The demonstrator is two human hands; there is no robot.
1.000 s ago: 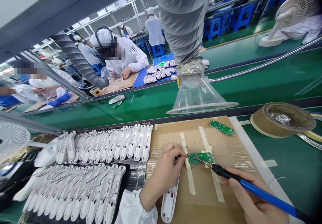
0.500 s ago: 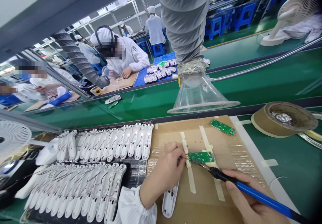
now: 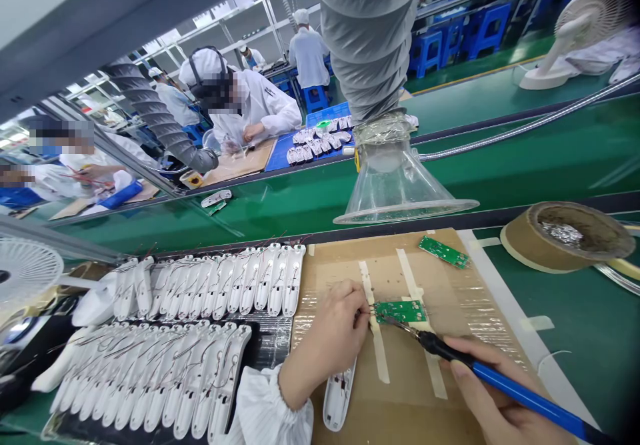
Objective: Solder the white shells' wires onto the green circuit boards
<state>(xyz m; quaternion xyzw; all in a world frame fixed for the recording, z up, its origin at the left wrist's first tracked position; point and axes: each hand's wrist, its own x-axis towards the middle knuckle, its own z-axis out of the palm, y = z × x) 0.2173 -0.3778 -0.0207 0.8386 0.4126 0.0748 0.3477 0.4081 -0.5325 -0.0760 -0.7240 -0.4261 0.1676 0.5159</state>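
At lower centre right of the frame: one green circuit board (image 3: 401, 311), flat on a cardboard sheet (image 3: 395, 398). Left hand (image 3: 340, 318): narrow pinch on thin wires (image 3: 371, 309) at the board's left end; dark piece within the fingers, hard to make out. Right hand (image 3: 500, 391): wrapped round the handle of a soldering iron (image 3: 436, 345), tip at the board's lower left edge, contact impossible to tell; hand cut off by the bottom edge. Loose white casing (image 3: 337, 405), lower centre, upper end hidden by the left hand. Counted: hands, two; iron, one; boards on the cardboard, two, including a second board (image 3: 443, 251) near its far right corner; long tape strips (image 3: 380, 351), two; rows of white casings (image 3: 200, 385), lower left, two, overlapping too closely for an exact tally. Around: tape roll (image 3: 520, 241), right, with silvery material inside; clear hood (image 3: 400, 191), upper centre, under a grey duct (image 3: 370, 38) blocking part of the far benches; co-worker in white (image 3: 270, 105), upper left.
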